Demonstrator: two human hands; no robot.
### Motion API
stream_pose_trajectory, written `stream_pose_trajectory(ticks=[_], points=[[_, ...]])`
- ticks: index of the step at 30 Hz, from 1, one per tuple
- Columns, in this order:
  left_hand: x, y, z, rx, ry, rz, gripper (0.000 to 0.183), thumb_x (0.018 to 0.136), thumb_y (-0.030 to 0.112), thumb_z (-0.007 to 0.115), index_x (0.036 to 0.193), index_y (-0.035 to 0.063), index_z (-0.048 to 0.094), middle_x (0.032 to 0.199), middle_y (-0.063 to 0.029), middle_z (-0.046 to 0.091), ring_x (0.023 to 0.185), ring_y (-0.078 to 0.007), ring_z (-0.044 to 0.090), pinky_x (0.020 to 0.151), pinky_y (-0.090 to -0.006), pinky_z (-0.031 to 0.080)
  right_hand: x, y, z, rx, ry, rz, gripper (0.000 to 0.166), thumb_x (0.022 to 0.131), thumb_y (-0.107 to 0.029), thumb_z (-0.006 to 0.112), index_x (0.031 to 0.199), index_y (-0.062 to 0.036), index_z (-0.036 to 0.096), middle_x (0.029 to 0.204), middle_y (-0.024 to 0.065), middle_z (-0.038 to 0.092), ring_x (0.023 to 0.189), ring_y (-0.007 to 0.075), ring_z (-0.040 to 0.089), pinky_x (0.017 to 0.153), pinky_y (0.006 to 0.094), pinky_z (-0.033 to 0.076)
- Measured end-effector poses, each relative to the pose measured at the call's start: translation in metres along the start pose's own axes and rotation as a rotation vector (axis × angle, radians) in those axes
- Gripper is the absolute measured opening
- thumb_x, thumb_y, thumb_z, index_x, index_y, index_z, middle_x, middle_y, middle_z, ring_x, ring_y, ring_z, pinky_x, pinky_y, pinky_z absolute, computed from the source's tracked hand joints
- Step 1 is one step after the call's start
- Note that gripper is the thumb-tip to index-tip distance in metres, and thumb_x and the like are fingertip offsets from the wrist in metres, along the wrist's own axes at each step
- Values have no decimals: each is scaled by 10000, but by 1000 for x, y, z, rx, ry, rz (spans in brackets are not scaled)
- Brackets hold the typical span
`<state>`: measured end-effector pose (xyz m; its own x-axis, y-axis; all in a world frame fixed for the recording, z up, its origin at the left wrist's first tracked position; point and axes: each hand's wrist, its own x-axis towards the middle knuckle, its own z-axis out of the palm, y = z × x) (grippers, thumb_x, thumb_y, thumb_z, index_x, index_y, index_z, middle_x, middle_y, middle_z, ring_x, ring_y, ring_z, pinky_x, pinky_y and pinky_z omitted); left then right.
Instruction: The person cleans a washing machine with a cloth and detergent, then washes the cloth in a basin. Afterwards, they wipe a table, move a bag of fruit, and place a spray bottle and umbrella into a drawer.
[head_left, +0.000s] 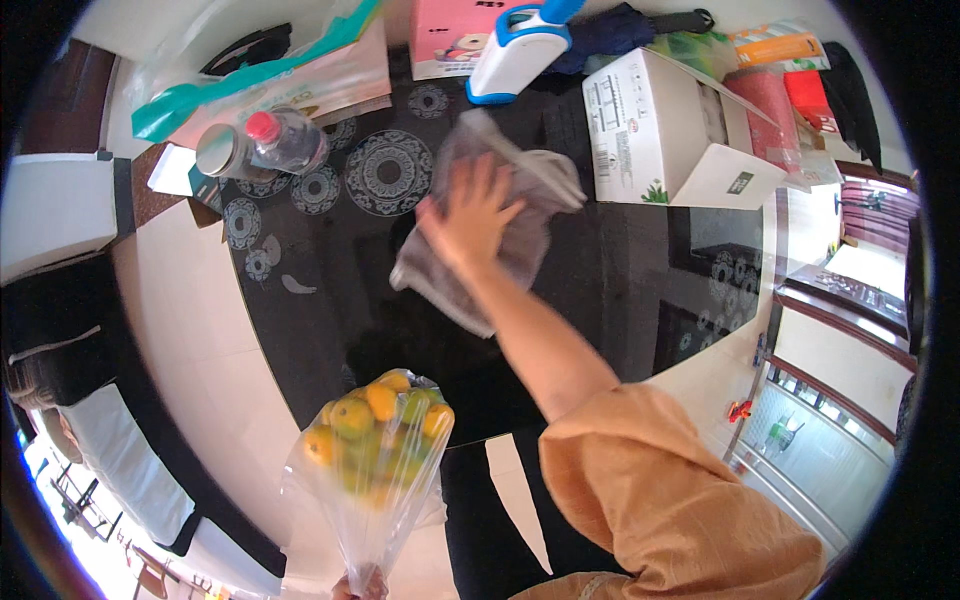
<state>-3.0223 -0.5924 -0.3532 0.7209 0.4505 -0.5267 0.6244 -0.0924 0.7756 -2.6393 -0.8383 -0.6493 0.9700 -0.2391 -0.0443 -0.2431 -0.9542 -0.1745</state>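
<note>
My right hand (472, 217) presses flat on a grey-brown cloth (521, 247), its fingers spread. The cloth lies rumpled and slightly blurred on a glossy black tabletop (322, 330) printed with white round lace patterns. At the bottom of the view my left hand (360, 585) grips the gathered neck of a clear plastic bag (375, 517). Inside the bag are several yellow-green citrus fruits (352, 418), hanging at the table's near edge. Only part of my left hand shows.
At the back left stand a lidded jar (229, 154), a pink-capped bottle (289, 142) and a teal-edged package (300, 86). A pink box (450, 37), a white-and-blue appliance (519, 56) and an opened white carton (637, 135) line the back. A black sofa (150, 405) is at left.
</note>
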Motion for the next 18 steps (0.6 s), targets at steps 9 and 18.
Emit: stream_pose_trajectory(ticks=[9,18], points=[[-14,61,27,-163,26,-132,284,861,147,533,1003,-99,531,870,-203,593,727,-247,581,593,-322,489,-200,19,-2,-181,-341,-1207,722,737,-571,538,1368,-298,317,1478,48,151,1335,279,187,960,708,152],[-9,119,160,64,-317,-136,169,832,103,522,906,-20,611,771,-98,608,715,-221,567,624,-350,447,-156,328,-71,-123,-228,50,587,758,-455,564,1305,-306,410,1435,69,243,1301,319,220,991,666,106]])
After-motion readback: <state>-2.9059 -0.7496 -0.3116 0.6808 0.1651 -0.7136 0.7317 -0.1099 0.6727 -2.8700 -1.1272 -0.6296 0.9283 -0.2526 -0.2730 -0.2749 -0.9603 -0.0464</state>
